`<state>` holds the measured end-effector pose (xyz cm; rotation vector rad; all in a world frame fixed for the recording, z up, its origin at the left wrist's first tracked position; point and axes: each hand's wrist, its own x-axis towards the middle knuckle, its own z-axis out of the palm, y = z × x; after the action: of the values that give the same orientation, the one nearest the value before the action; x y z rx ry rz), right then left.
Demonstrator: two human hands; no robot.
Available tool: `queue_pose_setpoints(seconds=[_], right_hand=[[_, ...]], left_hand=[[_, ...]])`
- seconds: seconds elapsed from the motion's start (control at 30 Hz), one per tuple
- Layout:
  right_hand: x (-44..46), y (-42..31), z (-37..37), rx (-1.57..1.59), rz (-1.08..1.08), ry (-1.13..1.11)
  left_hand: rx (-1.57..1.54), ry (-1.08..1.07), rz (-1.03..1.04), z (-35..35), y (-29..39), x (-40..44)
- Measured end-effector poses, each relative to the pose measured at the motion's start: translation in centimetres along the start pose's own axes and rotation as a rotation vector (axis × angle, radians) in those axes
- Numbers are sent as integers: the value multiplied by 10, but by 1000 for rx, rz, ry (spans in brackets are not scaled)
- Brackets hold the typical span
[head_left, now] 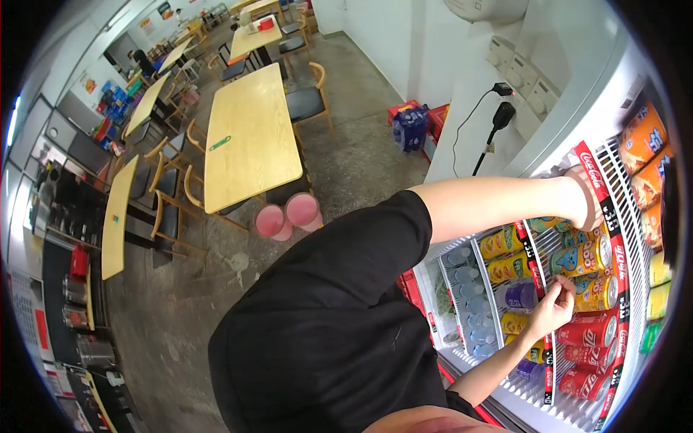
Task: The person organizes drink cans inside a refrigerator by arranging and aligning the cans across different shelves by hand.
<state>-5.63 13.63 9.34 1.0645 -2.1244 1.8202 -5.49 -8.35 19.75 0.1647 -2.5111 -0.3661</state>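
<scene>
My left hand (583,200) reaches in at the upper shelf of an open drinks fridge, beside a red Coca-Cola shelf strip (592,167); its fingers are hidden. Lower down, my right hand (554,309) has its fingers bent together against the shelf front, beside a yellow can (581,257) with a blue picture. Whether anything is between those fingers cannot be made out. Red cans (588,333) lie just beyond it in view. A purple-labelled bottle (518,294) is on the neighbouring shelf, close to the right wrist.
Orange packs (642,137) fill the rack at the far right. Clear bottles (473,307) stand on another shelf. Plugs and a black cable (493,130) hang on the wall beside the fridge. Behind are wooden tables (253,137), chairs, and two pink stools (303,211). A distant person (142,61) stands upper left.
</scene>
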Motion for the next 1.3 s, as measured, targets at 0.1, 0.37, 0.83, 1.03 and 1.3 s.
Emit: queue_pose_setpoints(seconds=[0.1, 0.37, 0.83, 1.03, 1.3], right_hand=[[0, 3, -1, -10, 19, -8], [1, 3, -1, -16, -7, 7], [1, -5, 0, -69, -58, 0], [1, -4, 1, -79, -54, 4], [2, 2, -1, -98, -56, -24]], left_hand=[[-67, 18, -25, 4, -1, 0], [-11, 45, -39, 18, -6, 6], [116, -36, 44, -11, -1, 3], [22, 32, 49, -4, -5, -2], [284, -205, 85, -45, 16, -17]])
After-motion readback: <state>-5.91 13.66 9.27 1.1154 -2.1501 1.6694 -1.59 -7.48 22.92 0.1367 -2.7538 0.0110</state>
